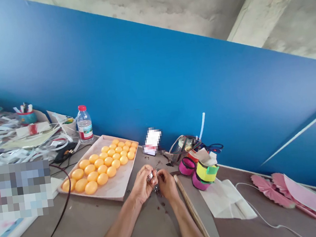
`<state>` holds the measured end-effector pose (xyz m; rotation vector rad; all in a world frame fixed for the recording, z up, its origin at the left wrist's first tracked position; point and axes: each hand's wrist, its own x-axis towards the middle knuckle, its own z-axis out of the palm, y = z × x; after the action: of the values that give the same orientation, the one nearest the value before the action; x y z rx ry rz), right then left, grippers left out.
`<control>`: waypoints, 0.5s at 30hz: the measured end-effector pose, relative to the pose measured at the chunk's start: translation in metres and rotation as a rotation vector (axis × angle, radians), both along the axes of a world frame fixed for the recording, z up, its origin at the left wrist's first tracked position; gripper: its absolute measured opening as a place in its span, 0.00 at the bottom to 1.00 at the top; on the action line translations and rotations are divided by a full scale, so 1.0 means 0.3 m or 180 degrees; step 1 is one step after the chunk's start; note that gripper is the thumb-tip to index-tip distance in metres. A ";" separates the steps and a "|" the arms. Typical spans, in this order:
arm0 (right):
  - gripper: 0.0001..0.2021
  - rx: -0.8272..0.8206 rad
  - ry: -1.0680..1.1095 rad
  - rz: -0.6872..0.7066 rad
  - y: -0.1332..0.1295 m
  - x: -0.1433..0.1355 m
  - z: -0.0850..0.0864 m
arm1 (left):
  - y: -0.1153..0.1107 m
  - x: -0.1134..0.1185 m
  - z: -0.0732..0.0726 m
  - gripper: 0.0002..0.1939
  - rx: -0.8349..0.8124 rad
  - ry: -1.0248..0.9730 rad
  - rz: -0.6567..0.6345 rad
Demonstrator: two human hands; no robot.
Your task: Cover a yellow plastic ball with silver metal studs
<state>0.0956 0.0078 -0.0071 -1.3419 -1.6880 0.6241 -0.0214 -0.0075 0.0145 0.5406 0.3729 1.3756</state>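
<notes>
In the lower middle of the head view, my left hand [142,184] is closed, with a small shiny silvery thing [150,176] pinched at the fingertips. Close beside it on the right, my right hand [167,185] has its fingers curled inward and together. What the right fingers hold, if anything, is hidden. More dark, glinting bits [156,189] show between the two hands, too small to name. Several dark brown crumbs [163,204] lie scattered on the grey table [102,227] around the hands.
Left stands a shallow tray [110,195] of several orange balls [102,178], with a bottle [84,125] behind. A propped phone [152,141] leans near the blue partition [153,76]. Right are pink and yellow rolls [206,172], thin sticks [194,214], white paper [228,202] and pink folded paper [273,191].
</notes>
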 end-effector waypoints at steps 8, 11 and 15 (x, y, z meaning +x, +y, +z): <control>0.06 -0.0015 0.0006 -0.0002 0.004 -0.002 -0.011 | -0.011 -0.013 0.012 0.08 -0.0007 -0.0607 -0.0378; 0.06 -0.0018 0.0033 -0.0011 0.002 -0.004 -0.015 | -0.018 -0.019 0.022 0.16 0.0001 -0.0708 -0.0560; 0.06 0.0018 0.0132 -0.0002 -0.001 -0.003 -0.014 | -0.020 -0.025 0.025 0.24 0.0027 -0.0663 -0.0618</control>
<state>0.0947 0.0076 -0.0114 -1.3171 -1.6548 0.6421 -0.0290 -0.0135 0.0220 0.4239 0.1416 1.2322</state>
